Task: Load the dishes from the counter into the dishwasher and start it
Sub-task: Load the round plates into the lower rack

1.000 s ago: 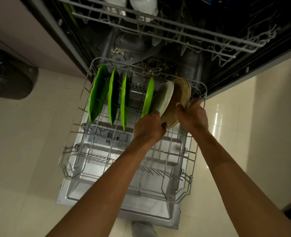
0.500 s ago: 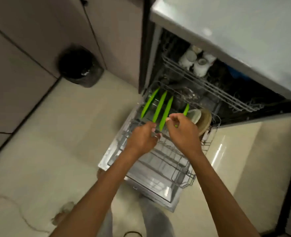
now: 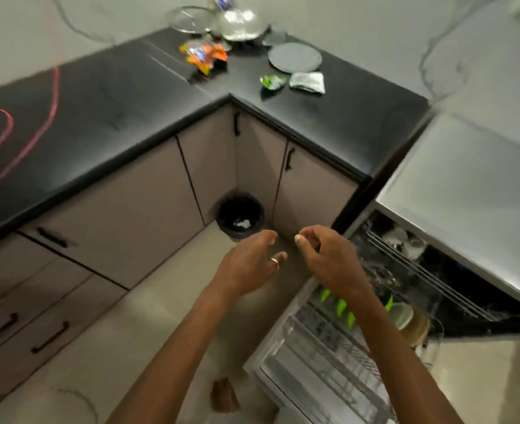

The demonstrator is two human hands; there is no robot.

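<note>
Blur softens everything; right hand [image 3: 329,261] and left hand [image 3: 249,264] empty, fingers loosely curled; right forearm [image 3: 384,335] hides most green plates [image 3: 341,308] in rack [image 3: 329,371]

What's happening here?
A person is loading a dishwasher. Its lower rack is pulled out and holds green plates on edge, plus a pale plate and a brown plate. The left hand and right hand are empty, raised between rack and counter. A grey plate lies on the counter, not yet loaded.
</note>
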